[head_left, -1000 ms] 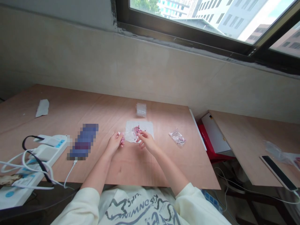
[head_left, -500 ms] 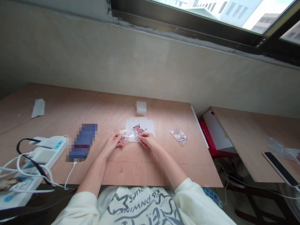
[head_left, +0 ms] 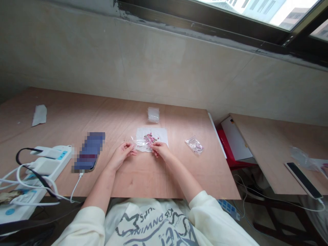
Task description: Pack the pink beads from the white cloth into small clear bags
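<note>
- Clear plastic bag (head_left: pixel 140 142) lies across the lower left part of the white sheet (head_left: pixel 164 135), near the centre of the frame, between the two hands.
- Right hand (head_left: pixel 161 149) pinches the bag's right end between thumb and fingers.
- Left hand (head_left: pixel 123 152) is just left of the bag, fingers curled inward; I cannot tell whether it grips anything.
- Small pink beads (head_left: pixel 152 137) sit in a loose cluster on the sheet, partly behind the bag.
- Another clear bag (head_left: pixel 194 145) rests on the bench (head_left: pixel 143 181), right of centre.
- Stacked clear packets (head_left: pixel 153 115) lie above the sheet.
- Phone (head_left: pixel 89 150), its screen pixelated, and a white power strip (head_left: pixel 55 168) occupy the left side.
</note>
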